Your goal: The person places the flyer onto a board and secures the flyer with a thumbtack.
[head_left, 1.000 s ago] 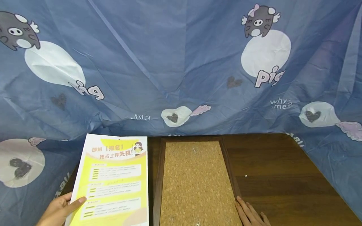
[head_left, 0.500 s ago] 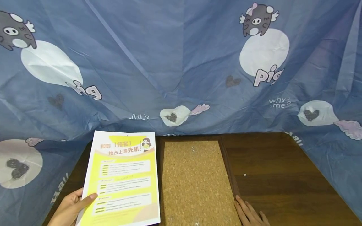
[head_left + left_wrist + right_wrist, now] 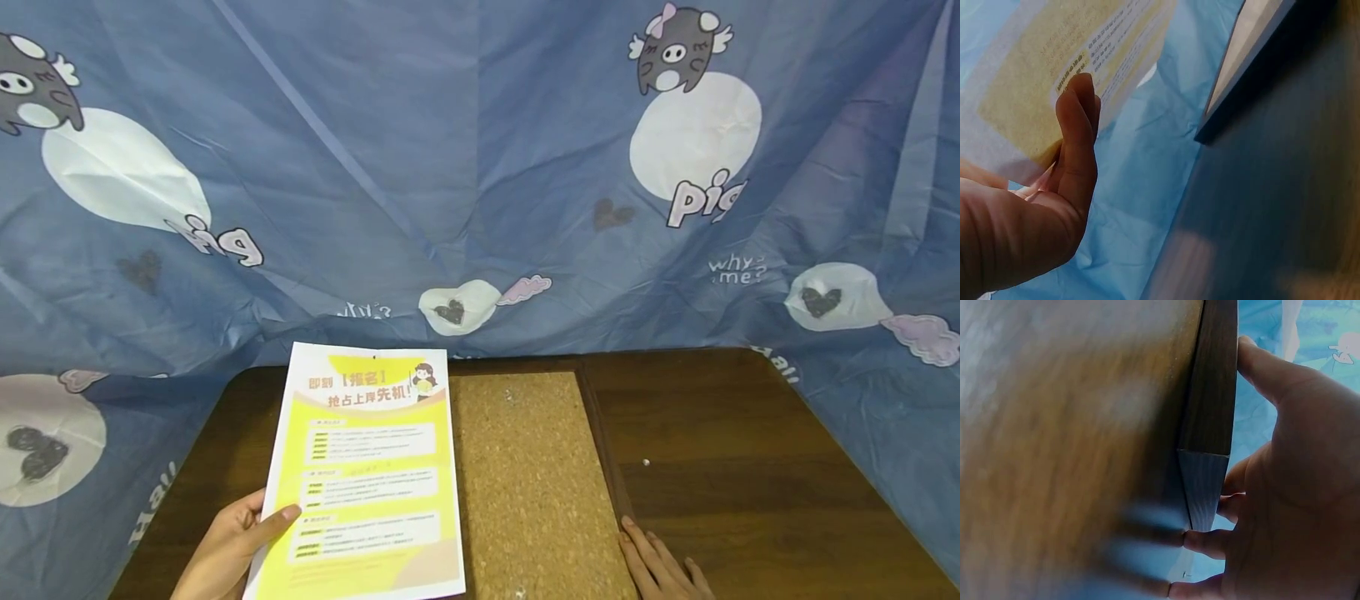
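Rightward across the table [image 3: 720,500] a printed yellow-and-white sheet [image 3: 367,492] has shifted since the earlier frame, carried by the left hand [image 3: 228,546]; seen from the head, it now covers the left rail of a framed cork board [image 3: 540,492] and a strip of the cork. Meanwhile the right hand [image 3: 663,567] has stayed at the board's right edge.

The left hand's thumb and fingers are clamped on the sheet near its lower left edge, print facing the person. From the left wrist, the sheet hangs in the air, apart from the board. The right hand's fingers are extended and slightly apart, resting beside the frame; from the right wrist, the thumb touches the frame's side and fingertips meet the table.

The board lies on the table, its top end near the table's far edge. A small clear piece [image 3: 510,394] sits at the cork's top end and another [image 3: 521,593] near the bottom; a small pale bit [image 3: 646,462] lies on the table right of the frame.

As a judgement, the work is at an early stage: the sheet is in hand, but setting it down remains undone.
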### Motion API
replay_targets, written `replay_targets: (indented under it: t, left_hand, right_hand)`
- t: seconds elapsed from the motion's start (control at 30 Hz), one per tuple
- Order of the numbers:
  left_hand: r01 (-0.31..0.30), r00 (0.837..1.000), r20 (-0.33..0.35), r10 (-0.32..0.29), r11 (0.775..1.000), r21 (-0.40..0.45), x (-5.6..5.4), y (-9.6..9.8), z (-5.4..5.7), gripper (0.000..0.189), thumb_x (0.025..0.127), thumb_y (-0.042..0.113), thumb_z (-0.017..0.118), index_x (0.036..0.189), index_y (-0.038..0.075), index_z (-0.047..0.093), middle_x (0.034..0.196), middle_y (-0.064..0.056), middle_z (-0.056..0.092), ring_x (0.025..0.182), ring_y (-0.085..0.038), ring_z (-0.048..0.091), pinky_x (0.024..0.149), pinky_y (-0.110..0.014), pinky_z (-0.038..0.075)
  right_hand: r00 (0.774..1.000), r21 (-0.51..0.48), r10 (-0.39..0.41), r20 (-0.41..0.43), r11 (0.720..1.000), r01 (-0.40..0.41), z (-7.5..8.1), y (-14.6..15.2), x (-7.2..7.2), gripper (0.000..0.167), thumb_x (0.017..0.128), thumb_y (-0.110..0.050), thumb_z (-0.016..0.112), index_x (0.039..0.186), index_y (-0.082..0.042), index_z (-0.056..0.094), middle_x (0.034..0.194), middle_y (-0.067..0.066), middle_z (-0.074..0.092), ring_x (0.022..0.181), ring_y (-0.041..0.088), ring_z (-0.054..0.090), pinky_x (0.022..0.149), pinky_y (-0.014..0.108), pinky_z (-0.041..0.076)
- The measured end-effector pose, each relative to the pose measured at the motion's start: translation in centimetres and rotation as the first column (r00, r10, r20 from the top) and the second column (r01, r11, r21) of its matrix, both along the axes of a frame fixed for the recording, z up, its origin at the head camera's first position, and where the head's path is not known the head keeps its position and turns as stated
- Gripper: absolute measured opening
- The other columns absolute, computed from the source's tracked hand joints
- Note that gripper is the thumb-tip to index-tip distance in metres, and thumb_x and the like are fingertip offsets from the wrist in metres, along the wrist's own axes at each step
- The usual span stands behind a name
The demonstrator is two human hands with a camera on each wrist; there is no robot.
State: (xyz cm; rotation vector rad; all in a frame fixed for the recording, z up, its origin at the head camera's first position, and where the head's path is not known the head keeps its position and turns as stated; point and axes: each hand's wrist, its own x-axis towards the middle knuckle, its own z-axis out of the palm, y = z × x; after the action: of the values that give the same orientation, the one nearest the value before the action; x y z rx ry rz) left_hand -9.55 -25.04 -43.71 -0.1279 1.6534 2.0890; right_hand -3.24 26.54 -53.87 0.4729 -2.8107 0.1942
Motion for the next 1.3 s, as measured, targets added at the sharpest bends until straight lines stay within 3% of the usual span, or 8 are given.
replay_targets:
  t: [0.27, 0.67, 0.87, 1.03, 1.3]
  left_hand:
    - [-0.042, 0.999, 0.005, 0.042, 0.999, 0.013, -0.2, 1.5, 0.4, 0.026, 0.102, 0.017, 0.057, 0.128, 0.015, 0.056, 0.117, -0.012, 0.07, 0.105, -0.034, 0.067, 0.089, -0.048, 0.052]
    - [0.0, 0.987, -0.159, -0.005, 0.999, -0.036, -0.9, 3.5, 0.3, 0.031, 0.103, 0.013, 0.055, 0.132, 0.002, 0.055, 0.112, -0.014, 0.071, 0.098, -0.036, 0.069, 0.081, -0.045, 0.056]
    - [0.018, 0.976, -0.213, -0.033, 0.997, -0.073, -1.2, 4.4, 0.3, 0.041, 0.102, 0.013, 0.055, 0.135, -0.011, 0.046, 0.112, -0.015, 0.071, 0.097, -0.035, 0.069, 0.08, -0.043, 0.057]
    - [0.029, 0.976, -0.214, -0.047, 0.996, -0.088, -1.4, 5.0, 0.3, 0.047, 0.102, 0.013, 0.055, 0.137, -0.015, 0.041, 0.113, -0.015, 0.071, 0.097, -0.035, 0.069, 0.08, -0.041, 0.057]
    - [0.023, 0.978, -0.204, -0.039, 0.996, -0.081, -1.6, 6.2, 0.0, 0.05, 0.102, 0.012, 0.056, 0.137, -0.018, 0.039, 0.11, -0.015, 0.071, 0.094, -0.031, 0.071, 0.077, -0.039, 0.058]
  right_hand:
    - [0.998, -0.007, 0.005, 0.066, 1.0, -0.005, 0.4, 0.0, 0.1, 0.088, 0.08, -0.079, 0.056, 0.135, -0.011, 0.06, 0.15, 0.001, 0.046, 0.112, 0.027, 0.062, 0.069, 0.068, 0.049]
    - [0.99, -0.031, 0.002, 0.143, 1.0, 0.003, 1.1, -0.1, 0.2, 0.091, 0.08, -0.081, 0.053, 0.136, -0.009, 0.059, 0.151, 0.004, 0.045, 0.116, 0.03, 0.059, 0.073, 0.07, 0.046]
    - [0.963, -0.053, 0.025, 0.267, 0.999, -0.011, 1.7, 0.1, 0.0, 0.095, 0.082, -0.081, 0.05, 0.14, -0.006, 0.054, 0.154, 0.009, 0.039, 0.122, 0.036, 0.054, 0.076, 0.074, 0.043]
    - [0.95, -0.049, 0.043, 0.309, 0.998, -0.029, 2.0, 0.2, -0.2, 0.096, 0.083, -0.08, 0.049, 0.143, -0.005, 0.051, 0.156, 0.01, 0.036, 0.123, 0.038, 0.052, 0.077, 0.075, 0.042]
    - [0.952, -0.049, 0.065, 0.3, 0.997, -0.053, 2.0, 0.4, -0.2, 0.095, 0.084, -0.078, 0.051, 0.144, -0.005, 0.049, 0.158, 0.008, 0.033, 0.123, 0.039, 0.052, 0.077, 0.075, 0.043]
